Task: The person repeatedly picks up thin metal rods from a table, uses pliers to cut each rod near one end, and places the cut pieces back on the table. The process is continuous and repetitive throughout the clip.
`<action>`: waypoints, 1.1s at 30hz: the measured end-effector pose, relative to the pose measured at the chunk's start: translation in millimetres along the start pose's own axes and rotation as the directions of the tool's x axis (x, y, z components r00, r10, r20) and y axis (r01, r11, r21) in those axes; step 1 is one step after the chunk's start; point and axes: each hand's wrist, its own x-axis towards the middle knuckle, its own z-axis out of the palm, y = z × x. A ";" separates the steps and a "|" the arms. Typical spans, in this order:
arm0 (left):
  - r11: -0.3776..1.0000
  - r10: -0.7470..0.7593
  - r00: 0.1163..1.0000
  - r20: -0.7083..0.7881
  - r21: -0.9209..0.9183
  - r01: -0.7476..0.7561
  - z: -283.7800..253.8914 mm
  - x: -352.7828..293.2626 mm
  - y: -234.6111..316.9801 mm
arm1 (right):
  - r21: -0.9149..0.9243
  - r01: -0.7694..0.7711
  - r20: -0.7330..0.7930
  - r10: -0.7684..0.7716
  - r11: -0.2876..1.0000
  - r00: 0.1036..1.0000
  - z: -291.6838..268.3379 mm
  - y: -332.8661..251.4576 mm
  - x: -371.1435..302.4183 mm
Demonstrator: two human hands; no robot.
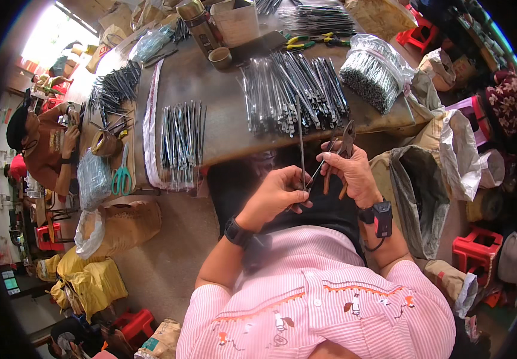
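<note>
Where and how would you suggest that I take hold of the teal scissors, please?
Probably best to take the scissors by their handle loops, coming from the wearer's side: the loops point toward the picture's lower edge, while the blades point up the picture, away from that approach.

There are one pair of brown-handled pliers [346, 148], at least two yellow-handled pliers [299, 45], one pair of teal-handled scissors [122, 177], one vacuum flask [201, 27], one small cup [220, 58], two black wristbands [238, 232] and at least four red plastic stools [478, 254]. Loose metal rods [299, 90] are too many to count.
</note>
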 end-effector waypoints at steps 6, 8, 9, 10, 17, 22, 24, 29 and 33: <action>0.974 0.066 0.998 -0.023 -0.217 -0.070 6.2 0.2 3.8 | -0.020 0.039 0.009 -0.039 0.999 0.999 5.6 6.2 2.9; 0.923 -0.020 1.000 -0.010 -0.385 0.015 4.5 0.3 5.8 | -0.055 0.070 0.013 -0.069 0.996 0.998 9.0 7.2 1.8; 0.868 -0.115 0.993 -0.015 -0.488 0.093 3.4 0.3 5.6 | -0.075 0.083 0.013 -0.082 0.994 0.997 10.6 6.9 0.7; 0.852 -0.165 0.985 -0.048 -0.510 0.118 2.4 1.0 4.4 | -0.096 0.094 0.012 -0.093 0.991 0.996 12.3 6.4 -0.2; 0.905 -0.058 0.986 -0.157 -0.426 -0.015 3.2 19.3 -22.8 | -0.145 0.107 -0.030 -0.112 0.984 0.993 18.3 8.7 -5.7; 0.963 0.072 0.971 -0.226 -0.238 -0.127 -3.6 17.3 -24.7 | 0.594 -0.117 -0.129 0.239 0.796 0.963 -8.2 20.4 3.1; 0.970 0.120 0.968 -0.220 -0.180 -0.161 -4.7 15.6 -22.8 | 0.650 -0.225 0.040 0.263 0.725 0.964 -23.2 25.8 1.0; 0.967 0.250 0.922 -0.294 0.026 -0.254 0.8 17.8 -21.5 | 0.518 -0.428 0.363 0.262 0.741 0.894 -40.7 33.1 -14.1; 0.902 0.389 0.863 -0.323 0.323 -0.286 2.0 17.3 -20.0 | 0.015 -0.324 0.242 0.311 0.946 0.919 -31.9 33.0 -27.4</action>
